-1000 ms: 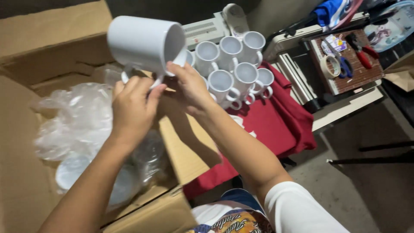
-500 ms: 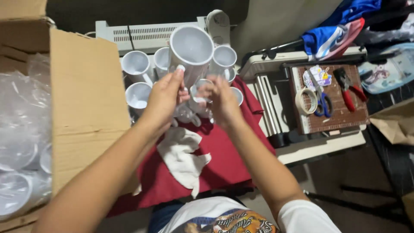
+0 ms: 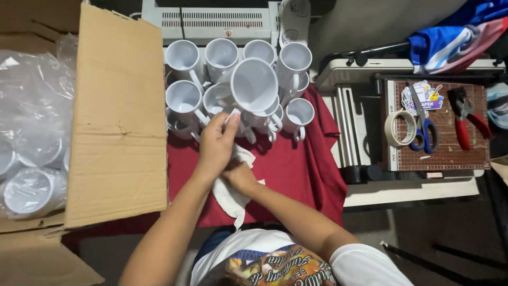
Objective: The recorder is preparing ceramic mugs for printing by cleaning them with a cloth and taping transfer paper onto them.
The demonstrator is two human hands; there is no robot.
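White ceramic mug (image 3: 254, 85) with a glossy glaze sits tilted, mouth toward the head camera, above a cluster of matching white mugs (image 3: 185, 98) on the red cloth (image 3: 296, 169) covering the counter. Left hand (image 3: 216, 144) steadies it from below, fingers (image 3: 231, 119) closed on its base. Right hand (image 3: 239, 177), partly hidden, clutches a crumpled white rag (image 3: 230, 196) just beneath, handy for wiping. An open cardboard box (image 3: 119, 116) of plastic-wrapped mugs stands left.

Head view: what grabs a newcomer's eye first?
The white mug held up at centre, mouth toward the camera, in the left hand, with the right hand below it at a white cloth. Behind it stands a cluster of white mugs on a red cloth. At left, an open cardboard box holds more mugs in clear plastic wrap.
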